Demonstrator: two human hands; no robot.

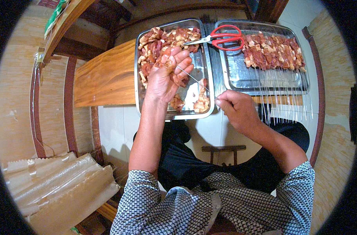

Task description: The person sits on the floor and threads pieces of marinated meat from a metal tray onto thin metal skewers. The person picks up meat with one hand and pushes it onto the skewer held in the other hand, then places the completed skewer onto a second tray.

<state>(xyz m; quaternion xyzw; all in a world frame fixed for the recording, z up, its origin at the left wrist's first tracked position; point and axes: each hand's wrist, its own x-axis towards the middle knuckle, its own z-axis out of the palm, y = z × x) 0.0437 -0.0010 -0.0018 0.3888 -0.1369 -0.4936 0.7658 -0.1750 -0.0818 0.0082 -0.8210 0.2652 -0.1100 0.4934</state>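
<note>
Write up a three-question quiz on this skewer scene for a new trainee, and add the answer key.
1. True or false: someone is holding the red-handled scissors.
2. Which hand pinches the lower end of the thin skewer? A) left B) right C) neither
3. Fill in the blank: the loaded skewers lie side by side in the ____ tray.

Key:
1. False; nobody holds the red-handled scissors.
2. B, the right hand.
3. Right.
</note>
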